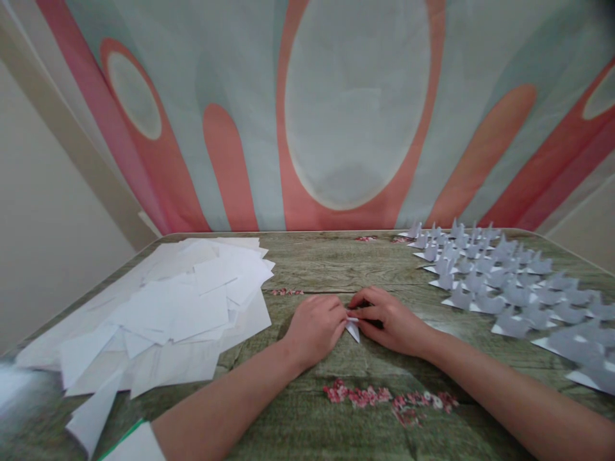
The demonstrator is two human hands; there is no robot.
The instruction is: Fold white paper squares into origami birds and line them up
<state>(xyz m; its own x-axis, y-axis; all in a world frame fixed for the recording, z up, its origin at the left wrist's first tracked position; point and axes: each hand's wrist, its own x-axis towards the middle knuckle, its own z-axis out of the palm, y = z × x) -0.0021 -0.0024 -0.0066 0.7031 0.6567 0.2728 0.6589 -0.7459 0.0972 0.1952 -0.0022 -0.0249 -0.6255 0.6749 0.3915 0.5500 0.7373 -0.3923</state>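
Between my two hands, just above the middle of the table, is a small piece of folded white paper [353,330], its pointed tip aimed down toward me. My left hand [318,325] grips its left side, the fingers curled and partly covering it. From the right, my right hand [388,320] pinches the paper with thumb and forefinger near its upper edge. Much of the folded piece is hidden behind the fingers, so its full shape cannot be made out.
A wide, loose pile of white paper sheets [177,307] covers the table's left side. Several rows of folded white paper figures [519,288] stand at the right. The wood-patterned tabletop [327,256] bears printed pink flowers [358,393]. A patterned backdrop [358,109] hangs behind.
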